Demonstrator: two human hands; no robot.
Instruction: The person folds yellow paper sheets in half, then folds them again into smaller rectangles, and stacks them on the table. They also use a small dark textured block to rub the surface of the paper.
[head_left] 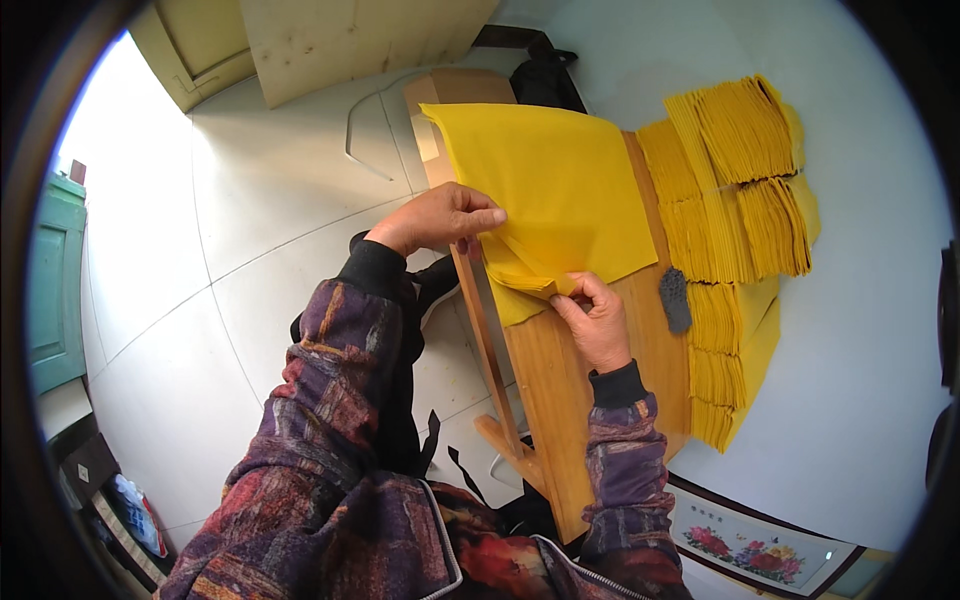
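A large yellow felt-like sheet [560, 170] lies over the far part of a wooden table [555, 400], its far left corner hanging past the edge. Its near edge is gathered in several narrow pleats between my hands. My left hand [440, 218] pinches the sheet's left edge, thumb on top, with the other fingers partly hidden beneath. On the right, my right hand [597, 318] grips the folded end of the pleats between thumb and fingers. Under the pleats, a flat yellow part rests on the tabletop.
Along the table's right side, against the wall, stand several stacks of pleated yellow pieces [740, 135]. A dark grey fuzzy object [675, 300] lies beside them. Beyond the table are a cardboard box [430, 90] and a black bag [548, 80]. A flower picture [750, 540] is at lower right.
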